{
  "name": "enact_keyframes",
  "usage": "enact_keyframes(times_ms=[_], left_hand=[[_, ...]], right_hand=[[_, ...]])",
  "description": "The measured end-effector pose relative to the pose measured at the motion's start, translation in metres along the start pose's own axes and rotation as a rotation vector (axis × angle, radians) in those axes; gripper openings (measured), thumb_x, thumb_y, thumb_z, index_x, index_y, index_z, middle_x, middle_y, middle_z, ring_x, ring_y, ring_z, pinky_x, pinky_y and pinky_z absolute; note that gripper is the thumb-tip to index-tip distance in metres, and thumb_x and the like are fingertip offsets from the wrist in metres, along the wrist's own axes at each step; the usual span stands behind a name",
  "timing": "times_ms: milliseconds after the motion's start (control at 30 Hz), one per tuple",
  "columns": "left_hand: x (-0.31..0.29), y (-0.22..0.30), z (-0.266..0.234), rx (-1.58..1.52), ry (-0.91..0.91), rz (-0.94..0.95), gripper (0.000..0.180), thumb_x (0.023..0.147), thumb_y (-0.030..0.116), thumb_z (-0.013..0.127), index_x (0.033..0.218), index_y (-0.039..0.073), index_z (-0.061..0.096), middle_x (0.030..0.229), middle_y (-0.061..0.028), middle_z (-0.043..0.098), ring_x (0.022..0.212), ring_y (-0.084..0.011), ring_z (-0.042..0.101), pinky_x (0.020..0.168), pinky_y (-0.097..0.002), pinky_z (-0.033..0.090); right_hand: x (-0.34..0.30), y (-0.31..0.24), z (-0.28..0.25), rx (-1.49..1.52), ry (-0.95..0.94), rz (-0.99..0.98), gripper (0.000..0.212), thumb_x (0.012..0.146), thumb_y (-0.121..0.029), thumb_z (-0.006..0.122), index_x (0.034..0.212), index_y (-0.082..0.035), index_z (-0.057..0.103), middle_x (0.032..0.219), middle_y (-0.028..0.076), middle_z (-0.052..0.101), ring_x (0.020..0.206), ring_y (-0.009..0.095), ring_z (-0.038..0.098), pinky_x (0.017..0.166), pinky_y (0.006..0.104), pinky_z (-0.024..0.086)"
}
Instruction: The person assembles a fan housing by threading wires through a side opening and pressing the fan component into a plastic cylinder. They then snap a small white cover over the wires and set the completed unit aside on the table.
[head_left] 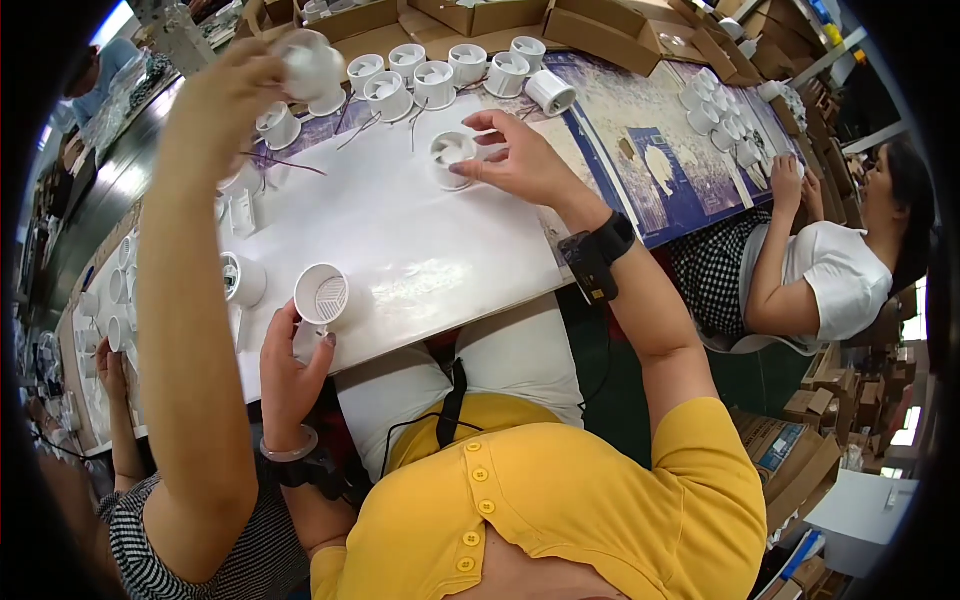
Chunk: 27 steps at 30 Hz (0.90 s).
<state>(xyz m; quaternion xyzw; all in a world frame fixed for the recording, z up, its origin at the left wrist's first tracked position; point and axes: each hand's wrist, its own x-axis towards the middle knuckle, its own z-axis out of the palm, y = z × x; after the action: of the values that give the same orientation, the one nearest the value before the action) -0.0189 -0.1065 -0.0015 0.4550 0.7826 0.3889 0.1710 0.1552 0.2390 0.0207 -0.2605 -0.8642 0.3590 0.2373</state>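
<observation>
My left hand (291,362) is at the near edge of the white table, its thumb and fingers closed on a white round housing (323,294). That housing tilts open toward me and has a slatted grille inside. Farther out, my right hand (525,160) grips the right side of a white fan unit (453,158) with thumb and fingers. Fan blades show in its round opening. Behind it stand several similar white fan units (434,84), some with thin dark and red wires; one fan unit (550,92) lies on its side.
A co-worker's arm (195,250) crosses the left side, its hand holding a blurred white part (307,66). Another white housing (242,279) lies left of my left hand. Cardboard boxes (600,35) line the far edge. A person in white (835,265) works at the right beside more housings.
</observation>
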Motion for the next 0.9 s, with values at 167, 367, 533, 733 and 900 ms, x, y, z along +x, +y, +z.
enact_keyframes(times_ms=[167, 367, 533, 733, 900], left_hand=[[0.037, 0.024, 0.015, -0.184, 0.029, -0.010, 0.046, 0.084, 0.008, 0.065, 0.126, -0.003, 0.051, 0.118, -0.0125, 0.061, 0.106, -0.0200, 0.057, 0.093, -0.0324, 0.043], [0.062, 0.043, 0.018, -0.423, 0.069, -0.227, 0.045, 0.086, 0.011, 0.064, 0.127, -0.003, 0.051, 0.117, -0.0077, 0.061, 0.080, -0.0091, 0.057, 0.065, -0.0233, 0.047], [0.072, 0.040, 0.028, -0.541, 0.025, -0.188, 0.045, 0.087, 0.013, 0.064, 0.127, -0.003, 0.051, 0.117, -0.0071, 0.061, 0.071, -0.0051, 0.053, 0.056, -0.0202, 0.042], [0.066, 0.032, 0.032, -0.402, 0.038, -0.129, 0.045, 0.085, 0.010, 0.065, 0.126, -0.003, 0.051, 0.117, -0.0080, 0.061, 0.095, -0.0142, 0.058, 0.084, -0.0275, 0.047], [0.051, 0.024, 0.035, -0.350, 0.089, -0.052, 0.046, 0.082, 0.007, 0.066, 0.125, -0.003, 0.052, 0.114, -0.0099, 0.061, 0.108, -0.0197, 0.055, 0.098, -0.0317, 0.041]], right_hand=[[0.023, 0.056, -0.049, -0.691, 0.609, -0.247, 0.053, 0.077, -0.030, 0.074, 0.121, -0.006, 0.054, 0.114, 0.016, 0.059, 0.108, 0.033, 0.054, 0.090, 0.0464, 0.044], [0.022, 0.057, -0.071, -0.721, 0.250, 0.404, 0.060, 0.075, -0.029, 0.074, 0.125, -0.004, 0.051, 0.121, 0.018, 0.057, 0.107, 0.036, 0.055, 0.095, 0.0479, 0.042], [0.007, 0.067, -0.047, -0.113, 0.101, 0.210, 0.066, 0.078, -0.037, 0.073, 0.130, -0.004, 0.048, 0.123, 0.018, 0.056, 0.113, 0.033, 0.054, 0.101, 0.0423, 0.040], [0.012, 0.056, -0.020, -0.253, 0.038, -0.071, 0.068, 0.082, -0.043, 0.071, 0.131, -0.003, 0.047, 0.125, 0.017, 0.053, 0.119, 0.024, 0.049, 0.102, 0.0344, 0.038], [0.065, 0.077, -0.052, 0.092, 0.334, 0.063, 0.062, 0.090, -0.043, 0.063, 0.131, 0.000, 0.046, 0.130, 0.015, 0.050, 0.120, 0.021, 0.046, 0.103, 0.0325, 0.035]])
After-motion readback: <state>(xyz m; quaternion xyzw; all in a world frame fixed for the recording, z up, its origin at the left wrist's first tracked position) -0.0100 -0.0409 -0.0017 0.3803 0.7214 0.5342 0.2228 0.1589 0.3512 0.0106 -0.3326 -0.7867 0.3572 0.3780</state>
